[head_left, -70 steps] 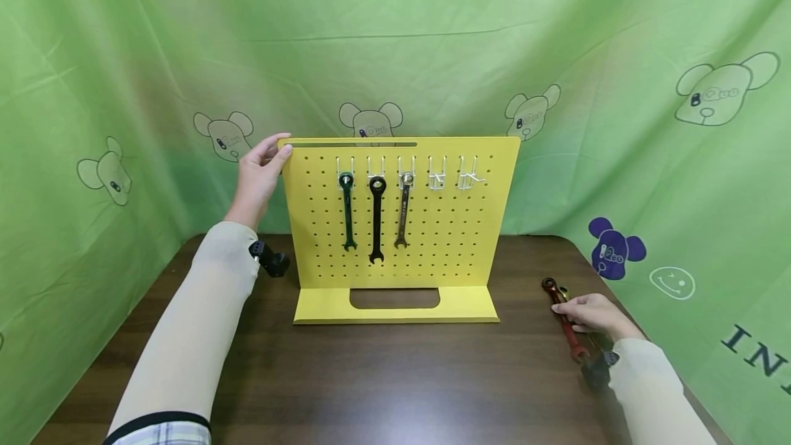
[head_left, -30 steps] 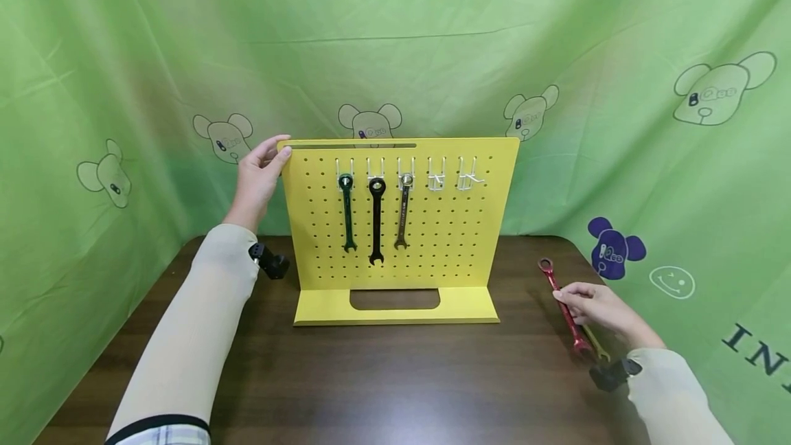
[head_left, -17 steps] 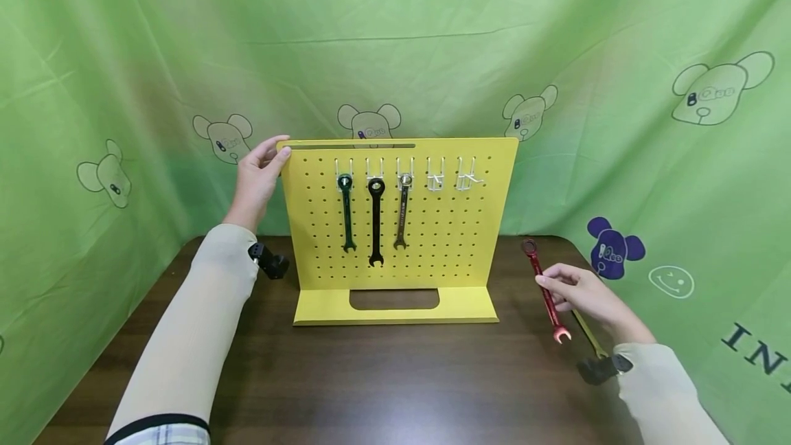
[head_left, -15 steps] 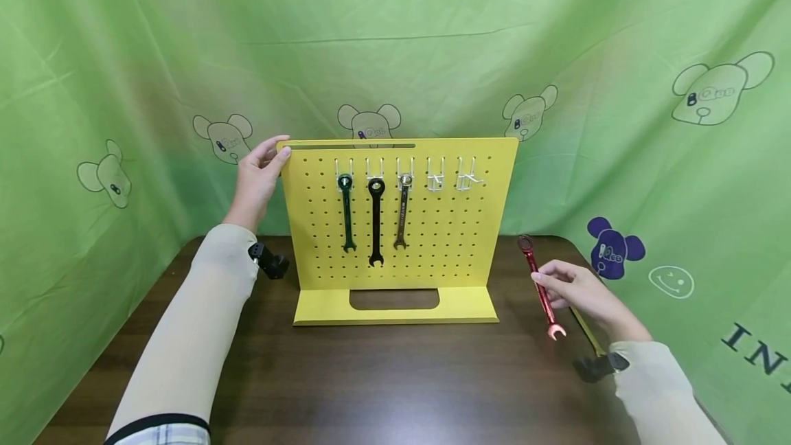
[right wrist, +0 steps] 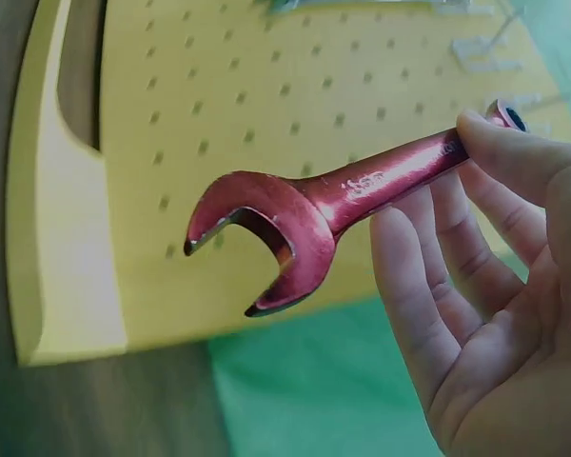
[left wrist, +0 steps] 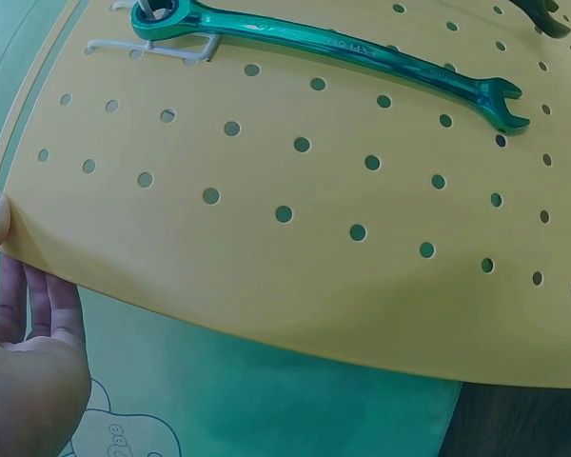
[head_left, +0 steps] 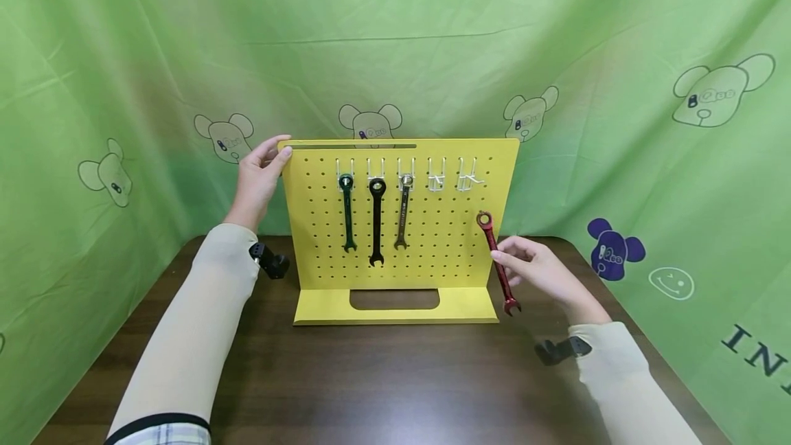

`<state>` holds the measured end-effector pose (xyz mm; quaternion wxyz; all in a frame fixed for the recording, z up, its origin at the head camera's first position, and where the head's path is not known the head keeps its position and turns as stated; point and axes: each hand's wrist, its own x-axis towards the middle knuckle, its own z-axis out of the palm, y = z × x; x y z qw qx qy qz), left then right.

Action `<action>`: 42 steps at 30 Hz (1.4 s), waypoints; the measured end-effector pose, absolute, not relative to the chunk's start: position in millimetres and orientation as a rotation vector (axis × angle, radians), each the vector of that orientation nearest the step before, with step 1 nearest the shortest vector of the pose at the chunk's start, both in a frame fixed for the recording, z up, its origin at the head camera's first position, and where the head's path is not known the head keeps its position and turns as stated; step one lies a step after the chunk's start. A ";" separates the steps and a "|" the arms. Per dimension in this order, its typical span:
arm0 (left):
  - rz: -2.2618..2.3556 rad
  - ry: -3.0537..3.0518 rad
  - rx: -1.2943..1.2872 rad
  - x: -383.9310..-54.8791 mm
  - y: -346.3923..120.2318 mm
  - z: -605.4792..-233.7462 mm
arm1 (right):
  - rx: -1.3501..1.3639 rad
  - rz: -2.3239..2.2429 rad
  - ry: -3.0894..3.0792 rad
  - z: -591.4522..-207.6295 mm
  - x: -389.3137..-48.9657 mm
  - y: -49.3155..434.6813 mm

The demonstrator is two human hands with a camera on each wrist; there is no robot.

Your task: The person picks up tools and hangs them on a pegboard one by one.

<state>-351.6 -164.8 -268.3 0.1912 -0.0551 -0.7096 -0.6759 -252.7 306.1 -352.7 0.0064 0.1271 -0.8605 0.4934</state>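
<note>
Right hand [head_left: 542, 272] pinching red wrench [head_left: 502, 279] between thumb and fingers; wrench tilted, ring end uppermost, before yellow board's [head_left: 324, 301] right side. Left hand [head_left: 256, 177] pinches board's upper left corner. Green wrench [head_left: 348, 218], black wrench [head_left: 377, 222], silver wrench [head_left: 403, 218] hang from hooks [head_left: 436, 183]. Board upright on counter [head_left: 371, 390].

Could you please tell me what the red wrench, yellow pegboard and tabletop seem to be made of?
Red wrench: likely metal, glossy red coating, by its bright highlights. Yellow pegboard: probably painted sheet metal, thin and smooth; possibly plastic. Tabletop: wood or laminate, slightly shiny, showing dark grain.
</note>
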 end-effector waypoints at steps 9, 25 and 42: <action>-1.918 -1.985 -0.154 -350.0 -163.9 -267.3 | 0.484 1.537 -2.645 -333.0 -262.3 264.5; -1.898 -1.994 -0.150 -350.2 -164.5 -267.5 | 0.499 1.708 -2.530 -317.1 -279.0 230.5; -1.908 -1.978 -0.170 -349.3 -163.9 -268.0 | 0.413 1.778 -2.519 -334.6 -299.5 224.6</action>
